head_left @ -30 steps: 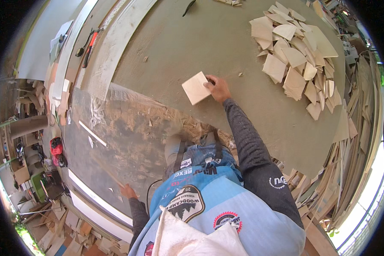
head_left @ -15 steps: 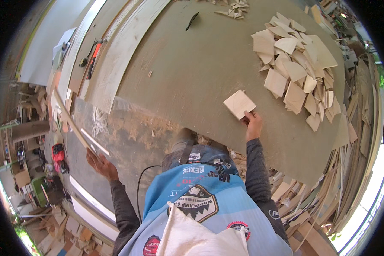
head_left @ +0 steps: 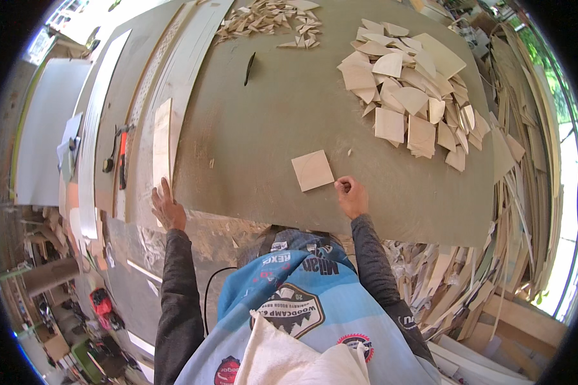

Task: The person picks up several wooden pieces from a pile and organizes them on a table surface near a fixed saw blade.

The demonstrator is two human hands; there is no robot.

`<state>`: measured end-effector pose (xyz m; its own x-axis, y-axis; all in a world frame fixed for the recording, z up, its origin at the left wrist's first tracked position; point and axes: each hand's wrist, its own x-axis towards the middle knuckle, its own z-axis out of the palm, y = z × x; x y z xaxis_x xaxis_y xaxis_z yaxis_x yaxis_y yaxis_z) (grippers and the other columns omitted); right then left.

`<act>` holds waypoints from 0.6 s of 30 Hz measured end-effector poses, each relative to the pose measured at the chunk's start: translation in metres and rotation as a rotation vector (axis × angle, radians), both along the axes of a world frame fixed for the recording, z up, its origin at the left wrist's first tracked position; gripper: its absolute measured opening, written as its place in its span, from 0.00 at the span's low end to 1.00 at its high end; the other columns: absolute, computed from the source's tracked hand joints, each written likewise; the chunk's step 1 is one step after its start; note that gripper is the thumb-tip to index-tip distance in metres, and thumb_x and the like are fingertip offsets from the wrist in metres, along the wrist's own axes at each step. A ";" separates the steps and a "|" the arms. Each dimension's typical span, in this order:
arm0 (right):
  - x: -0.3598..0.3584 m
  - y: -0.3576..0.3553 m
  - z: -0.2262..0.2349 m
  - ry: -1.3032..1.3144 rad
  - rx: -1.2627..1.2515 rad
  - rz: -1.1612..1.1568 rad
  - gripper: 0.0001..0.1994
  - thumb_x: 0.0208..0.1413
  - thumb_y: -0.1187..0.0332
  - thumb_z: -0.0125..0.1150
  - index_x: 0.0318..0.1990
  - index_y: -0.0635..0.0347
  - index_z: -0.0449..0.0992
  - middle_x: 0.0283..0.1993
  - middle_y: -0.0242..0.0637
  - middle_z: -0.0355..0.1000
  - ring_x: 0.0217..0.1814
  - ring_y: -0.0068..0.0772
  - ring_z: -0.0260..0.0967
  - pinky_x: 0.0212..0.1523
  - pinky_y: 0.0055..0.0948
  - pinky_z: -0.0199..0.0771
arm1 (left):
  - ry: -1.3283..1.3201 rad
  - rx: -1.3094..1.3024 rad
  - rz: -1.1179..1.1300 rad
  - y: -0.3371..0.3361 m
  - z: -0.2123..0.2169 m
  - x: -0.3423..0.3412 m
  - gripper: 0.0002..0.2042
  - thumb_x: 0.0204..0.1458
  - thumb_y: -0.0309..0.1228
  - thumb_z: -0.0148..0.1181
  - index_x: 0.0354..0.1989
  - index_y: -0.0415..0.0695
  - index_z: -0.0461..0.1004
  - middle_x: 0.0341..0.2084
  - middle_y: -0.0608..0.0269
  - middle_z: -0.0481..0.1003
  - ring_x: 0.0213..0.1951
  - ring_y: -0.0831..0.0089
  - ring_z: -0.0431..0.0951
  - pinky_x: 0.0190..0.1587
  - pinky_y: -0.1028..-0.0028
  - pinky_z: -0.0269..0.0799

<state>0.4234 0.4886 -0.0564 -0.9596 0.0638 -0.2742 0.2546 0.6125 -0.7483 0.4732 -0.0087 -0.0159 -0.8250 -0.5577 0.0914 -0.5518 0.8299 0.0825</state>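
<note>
A long, pale wooden strip [head_left: 162, 138] stretches away over the boards at the table's left side. My left hand [head_left: 169, 212] grips its near end, with fingers over the wood. A thin square piece of wood [head_left: 313, 171] lies on the table in front of me, with a faint curved line on it. Beside its right corner is my right hand [head_left: 352, 196], fingers curled and pinched together. Whether a fingertip touches the corner, or something small is between the fingers, I cannot tell.
A heap of square and curved wood pieces [head_left: 404, 99] sits at the far right. Small pointed offcuts [head_left: 263, 18] lie at the far edge, near a black slim tool [head_left: 249, 68]. An orange-handled tool [head_left: 122, 160] rests at the left. Scrap strips [head_left: 526, 147] stand along the right.
My left hand has swung the wooden strip from beyond the table's left edge onto the boards. The square piece now lies flat, with my right hand off its face, beside its corner. The view has shifted.
</note>
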 end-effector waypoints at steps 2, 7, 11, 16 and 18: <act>-0.001 -0.004 0.003 0.108 0.117 0.012 0.21 0.53 0.56 0.65 0.48 0.62 0.72 0.42 0.38 0.74 0.42 0.36 0.72 0.44 0.35 0.71 | -0.021 -0.003 0.011 -0.004 -0.008 -0.013 0.39 0.50 0.17 0.51 0.71 0.64 0.54 0.67 0.45 0.54 0.69 0.51 0.54 0.65 0.39 0.50; -0.002 -0.060 0.030 0.207 0.396 0.109 0.35 0.45 0.46 0.68 0.54 0.62 0.66 0.58 0.47 0.61 0.60 0.47 0.57 0.58 0.47 0.60 | -0.099 -0.029 0.045 -0.005 -0.015 -0.047 0.38 0.51 0.19 0.51 0.71 0.65 0.53 0.68 0.42 0.50 0.70 0.48 0.50 0.65 0.35 0.46; -0.002 -0.089 0.018 0.187 0.540 0.107 0.39 0.40 0.46 0.70 0.55 0.63 0.65 0.61 0.49 0.56 0.64 0.52 0.51 0.61 0.50 0.56 | -0.063 0.045 0.038 -0.023 -0.031 -0.068 0.34 0.57 0.27 0.54 0.72 0.67 0.51 0.70 0.41 0.46 0.71 0.48 0.48 0.65 0.33 0.43; -0.018 -0.089 0.017 0.193 0.455 0.179 0.38 0.38 0.53 0.73 0.55 0.63 0.65 0.63 0.50 0.55 0.66 0.53 0.51 0.65 0.49 0.55 | -0.186 0.143 0.044 -0.026 -0.035 -0.085 0.35 0.59 0.54 0.51 0.73 0.70 0.44 0.71 0.37 0.38 0.72 0.41 0.39 0.65 0.32 0.40; -0.032 -0.092 0.018 0.237 0.436 0.235 0.39 0.37 0.55 0.74 0.56 0.63 0.64 0.65 0.50 0.54 0.67 0.54 0.50 0.67 0.48 0.54 | -0.302 0.176 0.132 -0.031 -0.037 -0.090 0.41 0.55 0.62 0.51 0.73 0.71 0.39 0.70 0.33 0.36 0.72 0.37 0.36 0.64 0.30 0.38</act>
<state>0.3909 0.3968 -0.0387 -0.9939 -0.1001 -0.0453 -0.0708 0.8989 -0.4325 0.3834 -0.0399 -0.0532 -0.7204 -0.6462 -0.2520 -0.6740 0.7379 0.0343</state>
